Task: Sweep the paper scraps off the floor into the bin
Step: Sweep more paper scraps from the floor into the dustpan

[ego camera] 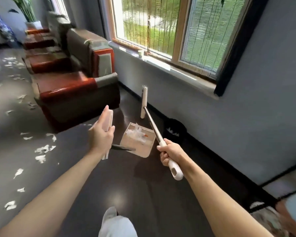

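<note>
Dark floor, paper scraps strewn left; left hand gripped dustpan handle, right hand clenched broom handle; gathered scraps lay between them; apparently a bin beyond.

A dustpan holding paper scraps is held in the left grip, a broom is clasped at its white end by the right grip, a black bin is set against the wall, and more scraps are strewn along the floor's left edge.
</note>
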A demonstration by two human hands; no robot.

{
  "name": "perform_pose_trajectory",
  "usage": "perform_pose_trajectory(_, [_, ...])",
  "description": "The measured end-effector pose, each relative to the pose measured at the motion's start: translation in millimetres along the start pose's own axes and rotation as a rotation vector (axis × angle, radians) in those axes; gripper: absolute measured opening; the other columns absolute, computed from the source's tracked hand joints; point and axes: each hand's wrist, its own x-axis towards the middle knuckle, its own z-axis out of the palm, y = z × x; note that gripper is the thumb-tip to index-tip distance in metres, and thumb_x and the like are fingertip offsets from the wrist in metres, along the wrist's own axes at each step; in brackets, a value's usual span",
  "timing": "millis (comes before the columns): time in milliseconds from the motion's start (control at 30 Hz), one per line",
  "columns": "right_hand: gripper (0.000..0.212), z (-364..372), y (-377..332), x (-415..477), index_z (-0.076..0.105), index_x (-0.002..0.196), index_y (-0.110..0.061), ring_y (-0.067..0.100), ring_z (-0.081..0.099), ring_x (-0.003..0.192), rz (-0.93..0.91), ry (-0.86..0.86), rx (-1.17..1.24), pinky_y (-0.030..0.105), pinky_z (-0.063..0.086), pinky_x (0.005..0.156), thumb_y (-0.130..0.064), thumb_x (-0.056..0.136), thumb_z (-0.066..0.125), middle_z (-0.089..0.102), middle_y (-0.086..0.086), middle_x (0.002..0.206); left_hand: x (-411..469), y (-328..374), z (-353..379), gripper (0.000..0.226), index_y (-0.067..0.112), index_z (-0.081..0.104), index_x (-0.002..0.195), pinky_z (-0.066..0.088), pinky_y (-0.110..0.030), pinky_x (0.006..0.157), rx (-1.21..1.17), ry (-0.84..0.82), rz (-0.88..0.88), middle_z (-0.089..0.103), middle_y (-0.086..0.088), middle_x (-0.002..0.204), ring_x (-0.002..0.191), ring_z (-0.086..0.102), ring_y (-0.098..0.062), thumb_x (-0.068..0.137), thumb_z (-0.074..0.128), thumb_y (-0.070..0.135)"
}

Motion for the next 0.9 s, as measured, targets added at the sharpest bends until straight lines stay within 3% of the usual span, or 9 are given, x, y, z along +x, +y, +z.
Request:
perform_pose_trajectory(167, [0.031,80.9,0.4,85.6,0.051,0.093,-0.027,0.002,0.037,0.037,-0.053,0.109,0.041,0.014,0.033,0.033,0.003,0.096,0.044,0.04,0.001,0.058,120.3,-73.8,4.4,0.07,0.032,0.038,0.144,0.029,-0.015,0.105,-0.084,-0.158,0.089,0.046,0.018,0.134,0.126,0.045,-0.006,0.086,0.061,0.001])
perform_pose_trajectory(367, [0.047,200.8,3.0,161.6,0.043,0.136,-0.023,0.003,0.038,0.037,-0.081,0.292,0.192,0.015,0.035,0.033,0.002,0.096,0.045,0.04,0.002,0.061,243.7,-149.6,-7.0,0.072,0.032,0.037,0.144,0.032,-0.018,0.106,-0.189,-0.416,0.153,0.047,0.023,0.128,0.122,0.044,0.003,0.085,0.061,-0.002])
perform_pose_trajectory(467, [0.061,236.2,3.4,167.7,0.031,0.148,-0.025,0.002,0.039,0.036,-0.076,0.37,0.237,0.015,0.036,0.034,0.003,0.096,0.046,0.043,0.002,0.061,274.0,-166.4,-10.4,0.072,0.028,0.037,0.145,0.03,-0.007,0.101,-0.209,-0.476,0.175,0.046,0.021,0.131,0.123,0.043,0.003,0.085,0.061,-0.003])
perform_pose_trajectory(633, [0.066,290.6,9.4,184.2,0.027,0.15,-0.026,0.002,0.039,0.036,-0.067,0.522,0.31,0.016,0.036,0.033,0.006,0.095,0.043,0.047,0.0,0.056,318.7,-203.8,-24.9,0.071,0.026,0.036,0.146,0.028,-0.002,0.1,-0.289,-0.558,0.209,0.046,0.017,0.135,0.125,0.042,0.004,0.086,0.06,-0.004])
perform_pose_trajectory(800, [0.072,347.3,21.9,201.5,0.02,0.153,-0.025,0.003,0.039,0.038,-0.058,0.65,0.402,0.016,0.036,0.034,0.008,0.094,0.042,0.046,0.003,0.063,346.0,-247.1,-40.5,0.071,0.024,0.034,0.146,0.033,-0.026,0.112,-0.454,-0.663,0.174,0.046,0.011,0.141,0.127,0.042,0.007,0.087,0.055,-0.01])
perform_pose_trajectory(900, [0.072,380.9,26.8,212.0,0.019,0.153,-0.025,0.002,0.036,0.035,-0.081,0.707,0.493,0.015,0.033,0.032,0.008,0.094,0.042,0.042,0.002,0.062,362.2,-268.6,-53.7,0.072,0.024,0.033,0.147,0.033,-0.023,0.111,-0.455,-0.694,0.247,0.044,0.017,0.139,0.127,0.04,0.009,0.087,0.056,-0.009])
